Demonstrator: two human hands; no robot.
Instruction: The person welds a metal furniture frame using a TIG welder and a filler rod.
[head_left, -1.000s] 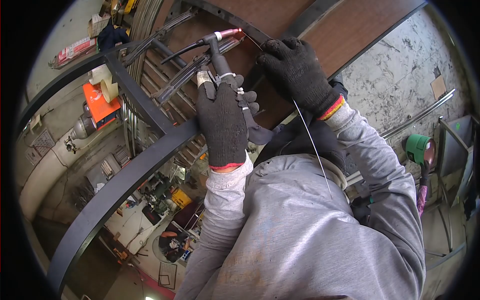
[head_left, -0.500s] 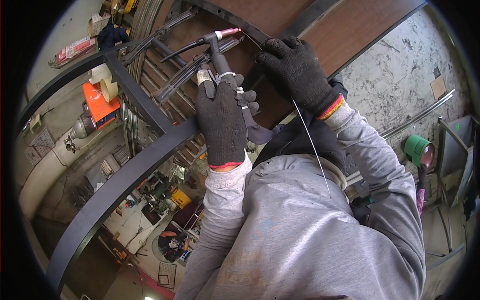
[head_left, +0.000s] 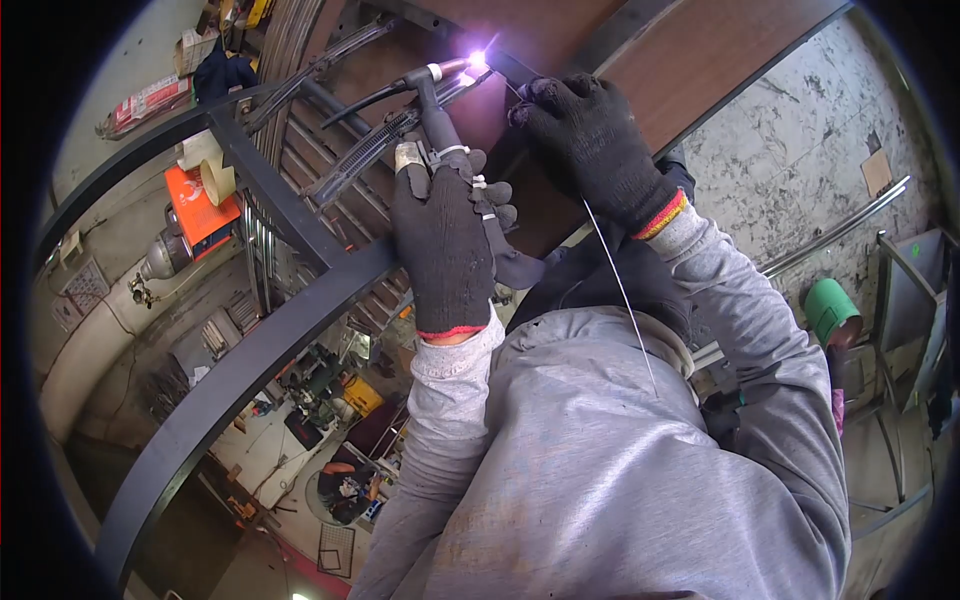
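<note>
My left hand, in a dark knit glove, is closed around the handle of a TIG welding torch. A bright violet-white arc glows at the torch's nozzle, against the edge of a dark metal frame with brown panels. My right hand, gloved too, is closed on a thin filler rod. The rod's front end points toward the arc, and its tail slants back over my grey sweatshirt. The glare hides the exact contact at the tip.
A curved dark steel frame sweeps past on the left. Beyond it are an orange box and a gas cylinder. Another person is lower left. At right, a green cylinder sits near another person's pink sleeve.
The arc has lit at the torch's tip, where only a faint reddish glow showed before. My hands have hardly moved. The green cylinder at right has shifted and tilted slightly.
</note>
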